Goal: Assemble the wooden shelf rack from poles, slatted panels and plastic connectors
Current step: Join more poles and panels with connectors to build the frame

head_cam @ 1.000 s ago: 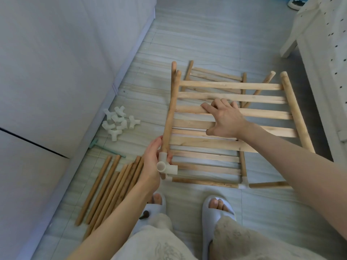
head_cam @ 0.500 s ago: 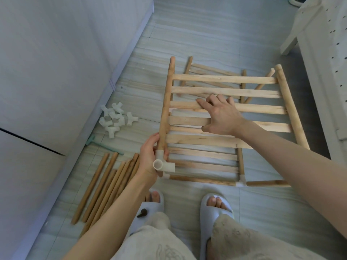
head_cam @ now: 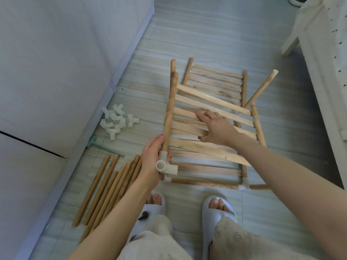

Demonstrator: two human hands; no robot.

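A slatted wooden panel (head_cam: 208,107) is held tilted above a second slatted panel (head_cam: 216,79) that lies flat on the floor. My left hand (head_cam: 152,158) grips the near end of the tilted panel's left side pole (head_cam: 170,113), just above a white plastic three-way connector (head_cam: 166,167) fitted on that end. My right hand (head_cam: 216,128) curls its fingers round a middle slat of the tilted panel. The lower panel's near right corner carries another white connector (head_cam: 245,184) with a short pole (head_cam: 260,187) sticking out to the right.
Several loose poles (head_cam: 105,190) lie on the floor at the left, near my left foot. A heap of white connectors (head_cam: 116,122) sits by the wall, with a green tool (head_cam: 93,145) beside it. A white cabinet (head_cam: 326,59) stands at the right. My slippered feet (head_cam: 217,211) are below the panels.
The upper panel has swung: its right side dropped toward me and now sits skewed over the lower panel, uncovering that panel's far slats. Both hands kept their hold.
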